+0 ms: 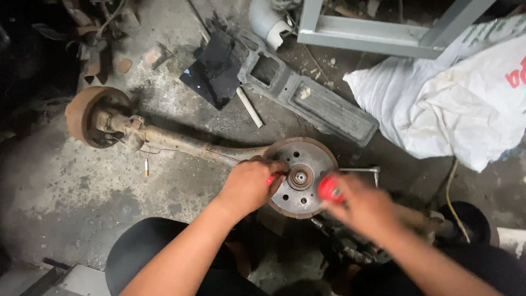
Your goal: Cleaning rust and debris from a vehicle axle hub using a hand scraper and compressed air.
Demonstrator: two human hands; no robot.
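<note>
Two hands work at a rusty hub disc (pixel 302 176) on stained concrete floor (pixel 66 192): my left hand (pixel 249 183) and right hand (pixel 359 204) each have fingers clamped on red-handled tools. Behind the disc lies a white sack (pixel 449 104).

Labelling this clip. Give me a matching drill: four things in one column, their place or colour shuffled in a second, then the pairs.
Things:
1. brake disc
2. white sack
3. rusty drum
4. tool handle

Descriptions:
A. far left end of the axle
B. red, in the right hand
C. upper right, on the floor
D. under the left hand, round with holes

Pairs: 1-D, 2-C, 3-A, 4-B
</note>
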